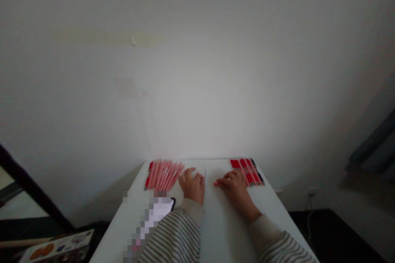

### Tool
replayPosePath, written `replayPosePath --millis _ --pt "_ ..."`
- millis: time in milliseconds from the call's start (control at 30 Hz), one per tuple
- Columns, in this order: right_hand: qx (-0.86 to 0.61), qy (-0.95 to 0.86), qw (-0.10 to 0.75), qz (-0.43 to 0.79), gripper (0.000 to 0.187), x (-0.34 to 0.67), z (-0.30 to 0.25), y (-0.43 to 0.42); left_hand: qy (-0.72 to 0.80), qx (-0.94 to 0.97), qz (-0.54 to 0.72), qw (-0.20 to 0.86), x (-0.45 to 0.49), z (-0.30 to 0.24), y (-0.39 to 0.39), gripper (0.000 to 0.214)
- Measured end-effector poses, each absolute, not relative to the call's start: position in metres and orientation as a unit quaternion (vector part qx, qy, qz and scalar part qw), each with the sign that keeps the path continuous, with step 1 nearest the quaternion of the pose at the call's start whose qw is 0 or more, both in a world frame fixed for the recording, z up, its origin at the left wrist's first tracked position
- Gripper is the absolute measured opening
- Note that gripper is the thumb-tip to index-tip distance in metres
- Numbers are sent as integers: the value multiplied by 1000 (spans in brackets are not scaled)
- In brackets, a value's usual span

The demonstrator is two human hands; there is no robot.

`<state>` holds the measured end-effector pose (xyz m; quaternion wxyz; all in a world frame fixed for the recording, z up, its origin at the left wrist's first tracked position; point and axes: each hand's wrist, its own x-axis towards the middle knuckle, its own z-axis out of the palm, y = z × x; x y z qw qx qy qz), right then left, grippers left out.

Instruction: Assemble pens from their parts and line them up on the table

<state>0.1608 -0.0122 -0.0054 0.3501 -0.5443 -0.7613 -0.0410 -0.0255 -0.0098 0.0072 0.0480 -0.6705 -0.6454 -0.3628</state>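
My left hand [193,187] is over the table, its curved fingers apart beside a fan of pink pens [163,175]. A thin white stick [206,174] stretches along its thumb side; I cannot make out whether the thumb touches it. My right hand [237,187] has thumb and fingers pinched on a small pink piece [216,183], mostly hidden by the fingers. Just beyond that hand, several pink pens with red parts [243,164] lie in a row at the table's back right. Some pens in the left fan show red parts too.
The white table [216,230] stands against a pale wall [197,70]. A phone [168,207], partly pixelated, lies by my left forearm. On the lower left is a printed box [58,248]. A cable [309,213] hangs from a wall socket on the right.
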Motion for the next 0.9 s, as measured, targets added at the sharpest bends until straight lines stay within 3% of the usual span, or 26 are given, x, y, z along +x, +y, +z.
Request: replayPosePath --millis 500,733,900 --pt "-560 -754 340 -46 24 149 2 -13 -619 -653 -415 135 -33 -3 -4 13" --pt "-523 -790 317 -48 34 124 14 -13 -635 -642 -412 122 -35 -6 -3 17" --pt "-542 -775 325 -28 30 119 13 -5 -644 -637 -406 121 -37 -9 0 21"
